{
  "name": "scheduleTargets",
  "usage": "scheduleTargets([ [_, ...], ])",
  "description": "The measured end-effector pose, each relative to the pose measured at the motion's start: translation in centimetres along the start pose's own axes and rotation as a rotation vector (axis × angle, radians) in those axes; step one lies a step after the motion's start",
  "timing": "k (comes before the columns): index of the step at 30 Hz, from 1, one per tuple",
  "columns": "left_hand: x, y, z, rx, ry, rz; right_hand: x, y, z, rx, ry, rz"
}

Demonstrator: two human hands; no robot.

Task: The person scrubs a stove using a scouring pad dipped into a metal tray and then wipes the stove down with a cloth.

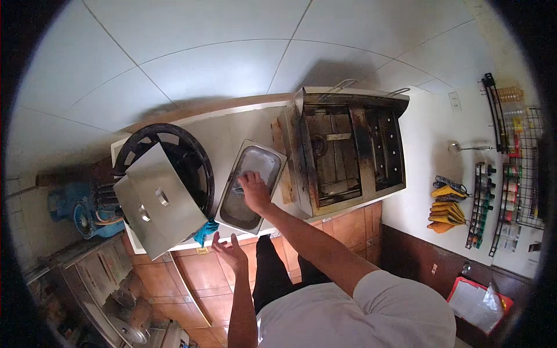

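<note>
The left hand (231, 251), fingers loosely spread, hovers just off the near end of the long rectangular steel pan (239, 210). The right hand (254, 188) reaches inside the pan, fingers closed on a small greyish wad (237, 188), blurred in detail. A crumpled teal cloth (206, 232) sits just left of the pan's near end. Further left of the pan, a flat steel lid with two handles (165, 211) lies tilted over a round black metal ring (204, 162). Right of the pan stands a scorched rectangular metal grill (362, 156); well beyond, yellow-and-grey gloves (445, 216) hang on the wall.
</note>
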State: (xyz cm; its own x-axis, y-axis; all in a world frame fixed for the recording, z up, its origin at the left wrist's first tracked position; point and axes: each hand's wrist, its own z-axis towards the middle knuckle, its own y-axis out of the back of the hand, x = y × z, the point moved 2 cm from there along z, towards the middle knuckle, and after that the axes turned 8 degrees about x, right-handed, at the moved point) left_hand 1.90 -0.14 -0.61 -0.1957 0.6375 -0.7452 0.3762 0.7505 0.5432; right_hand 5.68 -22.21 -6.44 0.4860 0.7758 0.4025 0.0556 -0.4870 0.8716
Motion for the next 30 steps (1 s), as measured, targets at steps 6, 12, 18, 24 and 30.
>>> scheduleTargets([
  [6, -2.6, -2.8, 0.0, 0.043, -0.046, -0.315, 0.4, 3.5, -2.2, -0.07, 0.143, 0.063],
  [12, -5.7, -3.1, -0.6, -0.011, -0.06, -0.306, 0.7, 4.7, -2.8, -0.141, 0.14, 0.082],
  [18, -10.9, -3.2, -2.3, -0.214, -0.108, -0.375, 1.9, 13.0, -6.9, -0.233, 0.347, 0.372],
  [24, -19.5, -11.9, -2.7, 0.127, -0.316, -0.27, -11.0, 28.6, -14.5, -0.393, 0.193, 0.305],
  [30, -26.5, -21.3, -2.0, 0.187, -0.33, 0.391, -22.9, 28.7, -18.6, -0.333, 0.038, -0.042],
])
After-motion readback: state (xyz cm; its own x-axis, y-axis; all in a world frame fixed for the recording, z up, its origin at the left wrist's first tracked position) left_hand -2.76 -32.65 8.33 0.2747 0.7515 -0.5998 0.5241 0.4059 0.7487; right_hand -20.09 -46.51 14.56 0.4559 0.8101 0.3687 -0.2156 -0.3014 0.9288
